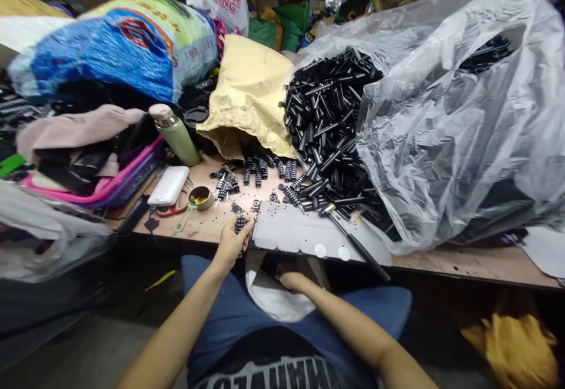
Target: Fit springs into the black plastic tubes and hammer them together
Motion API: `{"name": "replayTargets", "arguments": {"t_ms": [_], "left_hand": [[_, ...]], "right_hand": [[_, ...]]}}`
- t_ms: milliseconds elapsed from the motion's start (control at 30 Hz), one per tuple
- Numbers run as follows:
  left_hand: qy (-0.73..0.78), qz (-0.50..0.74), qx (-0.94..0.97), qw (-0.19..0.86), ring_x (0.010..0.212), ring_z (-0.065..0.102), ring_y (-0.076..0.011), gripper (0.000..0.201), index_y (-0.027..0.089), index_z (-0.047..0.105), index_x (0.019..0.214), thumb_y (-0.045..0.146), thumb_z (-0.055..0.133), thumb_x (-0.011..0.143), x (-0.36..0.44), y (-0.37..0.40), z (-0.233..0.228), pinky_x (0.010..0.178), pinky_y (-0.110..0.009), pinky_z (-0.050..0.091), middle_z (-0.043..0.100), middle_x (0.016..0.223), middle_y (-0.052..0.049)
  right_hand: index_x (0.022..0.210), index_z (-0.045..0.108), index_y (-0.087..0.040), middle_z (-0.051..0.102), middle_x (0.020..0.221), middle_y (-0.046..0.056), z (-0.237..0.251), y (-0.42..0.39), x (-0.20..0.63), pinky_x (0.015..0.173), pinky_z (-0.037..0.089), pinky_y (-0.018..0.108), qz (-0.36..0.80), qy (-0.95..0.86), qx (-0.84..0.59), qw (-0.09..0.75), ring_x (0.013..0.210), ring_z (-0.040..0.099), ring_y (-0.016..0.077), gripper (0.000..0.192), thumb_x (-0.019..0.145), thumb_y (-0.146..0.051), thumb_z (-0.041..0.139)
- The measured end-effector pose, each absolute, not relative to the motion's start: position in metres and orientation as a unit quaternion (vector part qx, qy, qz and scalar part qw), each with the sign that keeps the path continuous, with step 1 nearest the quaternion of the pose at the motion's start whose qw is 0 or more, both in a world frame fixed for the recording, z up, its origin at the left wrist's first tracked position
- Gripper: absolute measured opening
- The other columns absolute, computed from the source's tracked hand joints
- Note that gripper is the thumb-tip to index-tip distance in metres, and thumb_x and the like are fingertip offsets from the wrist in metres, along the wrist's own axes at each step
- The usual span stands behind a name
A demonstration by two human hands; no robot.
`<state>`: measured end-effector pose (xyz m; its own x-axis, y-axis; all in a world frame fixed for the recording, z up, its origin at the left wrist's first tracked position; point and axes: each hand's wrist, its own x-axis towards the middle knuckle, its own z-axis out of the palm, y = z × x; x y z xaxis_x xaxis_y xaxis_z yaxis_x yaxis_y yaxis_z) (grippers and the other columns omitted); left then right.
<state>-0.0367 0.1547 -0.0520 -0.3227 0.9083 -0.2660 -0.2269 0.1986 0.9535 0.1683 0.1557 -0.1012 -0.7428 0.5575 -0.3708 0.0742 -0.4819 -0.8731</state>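
My left hand [231,244] is closed around a black cylinder with pale spots [240,224] at the table's front edge. A thin metal rod [236,203] sticks up beside that cylinder. My right hand [288,277] reaches into the mouth of a white sack [282,309] on my lap; its fingers are in shadow, so I cannot see what they hold. Similar black spotted cylinders [253,169] stand and lie beyond my left hand. A grey sheet [286,229] lies right of it, with a black-handled hammer [353,242] across the sheet.
A large heap of black tubes [329,112] spills from clear plastic bags [441,142] on the right. Behind stands a yellow paper sack [251,83]. Leftward are a round tin [200,197], red-handled scissors [174,209], a white power bank [169,185], a green flask [176,136] and a pink basket [95,192].
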Motion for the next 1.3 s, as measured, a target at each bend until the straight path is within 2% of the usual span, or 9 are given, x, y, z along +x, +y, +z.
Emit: {"name": "replayTargets", "arguments": {"t_ms": [133, 333, 500, 733, 867, 967, 1100, 1200, 1300], "left_hand": [[0.564, 0.562, 0.288, 0.532, 0.037, 0.039, -0.0031, 0.041, 0.015, 0.054, 0.082, 0.046, 0.076, 0.066, -0.017, 0.147, -0.053, 0.030, -0.014, 0.029, 0.052, 0.059, 0.005], [0.462, 0.539, 0.272, 0.650, 0.034, 0.036, -0.0034, 0.042, 0.012, 0.059, 0.083, 0.045, 0.077, 0.065, 0.016, 0.144, -0.030, 0.029, -0.014, 0.025, 0.048, 0.050, 0.007], [0.440, 0.583, 0.269, 0.628, 0.035, 0.040, -0.0032, 0.041, 0.013, 0.057, 0.081, 0.041, 0.080, 0.061, 0.011, 0.144, -0.008, 0.031, -0.014, 0.029, 0.050, 0.051, 0.006], [0.501, 0.604, 0.301, 0.542, 0.033, 0.034, -0.0036, 0.041, 0.016, 0.051, 0.070, 0.040, 0.082, 0.057, -0.003, 0.163, 0.007, 0.032, -0.016, 0.023, 0.042, 0.045, 0.009], [0.550, 0.632, 0.381, 0.392, 0.044, 0.044, -0.0084, 0.029, 0.017, 0.058, 0.068, 0.039, 0.076, 0.064, 0.004, 0.166, 0.009, 0.043, -0.020, 0.036, 0.049, 0.051, 0.004], [0.547, 0.635, 0.447, 0.312, 0.065, 0.055, -0.0155, 0.021, 0.018, 0.062, 0.066, 0.037, 0.073, 0.068, 0.015, 0.161, 0.009, 0.065, -0.026, 0.047, 0.060, 0.067, -0.002], [0.520, 0.602, 0.505, 0.335, 0.084, 0.059, -0.0224, 0.016, 0.020, 0.066, 0.074, 0.034, 0.072, 0.070, 0.023, 0.158, 0.005, 0.082, -0.032, 0.047, 0.065, 0.083, -0.007], [0.501, 0.612, 0.479, 0.381, 0.079, 0.059, -0.0177, 0.028, 0.020, 0.063, 0.093, 0.038, 0.070, 0.072, 0.019, 0.162, -0.003, 0.071, -0.027, 0.049, 0.063, 0.091, -0.007], [0.453, 0.621, 0.404, 0.497, 0.050, 0.048, -0.0079, 0.037, 0.019, 0.057, 0.102, 0.049, 0.059, 0.081, 0.013, 0.167, -0.012, 0.043, -0.018, 0.038, 0.059, 0.078, -0.001]], "right_hand": [[0.063, 0.057, -0.017, 0.057, 0.047, -0.002, -0.080, 0.147, 0.214, 0.040, 0.032, 0.020, 0.836, -0.425, -0.340, 0.069, 0.040, 0.048, 0.0084, 0.034, 0.064, -0.040, 0.082], [0.081, 0.056, -0.019, 0.046, 0.045, -0.009, -0.023, 0.155, 0.170, 0.041, 0.029, 0.015, 0.893, -0.247, -0.260, 0.272, 0.038, 0.031, 0.0034, 0.030, 0.075, -0.043, 0.072], [0.077, 0.056, -0.018, 0.040, 0.048, -0.010, -0.015, 0.152, 0.128, 0.043, 0.032, 0.013, 0.896, -0.189, -0.233, 0.329, 0.042, 0.032, 0.0032, 0.022, 0.075, -0.034, 0.072], [0.103, 0.058, -0.023, 0.062, 0.105, 0.005, -0.002, 0.170, 0.168, 0.073, 0.051, 0.030, 0.585, -0.488, -0.464, 0.452, 0.088, 0.060, 0.0165, 0.049, 0.066, -0.050, 0.075], [0.123, 0.048, -0.025, 0.051, 0.130, 0.013, 0.018, 0.182, 0.183, 0.085, 0.051, 0.042, 0.597, -0.544, -0.467, 0.361, 0.106, 0.058, 0.0247, 0.079, 0.058, -0.061, 0.076], [0.121, 0.046, -0.024, 0.058, 0.115, 0.013, 0.021, 0.186, 0.169, 0.074, 0.054, 0.040, 0.731, -0.421, -0.461, 0.274, 0.089, 0.065, 0.0220, 0.074, 0.068, -0.074, 0.058], [0.099, 0.057, -0.021, 0.064, 0.094, 0.006, 0.010, 0.191, 0.142, 0.069, 0.055, 0.032, 0.786, -0.362, -0.425, 0.265, 0.077, 0.064, 0.0165, 0.057, 0.067, -0.069, 0.063], [0.102, 0.057, -0.021, 0.062, 0.100, 0.005, -0.001, 0.200, 0.142, 0.079, 0.055, 0.034, 0.721, -0.392, -0.456, 0.344, 0.088, 0.063, 0.0178, 0.059, 0.061, -0.060, 0.072], [0.123, 0.047, -0.022, 0.048, 0.130, 0.010, -0.006, 0.207, 0.162, 0.096, 0.049, 0.039, 0.550, -0.522, -0.507, 0.410, 0.113, 0.053, 0.0231, 0.089, 0.046, -0.047, 0.085]]}}
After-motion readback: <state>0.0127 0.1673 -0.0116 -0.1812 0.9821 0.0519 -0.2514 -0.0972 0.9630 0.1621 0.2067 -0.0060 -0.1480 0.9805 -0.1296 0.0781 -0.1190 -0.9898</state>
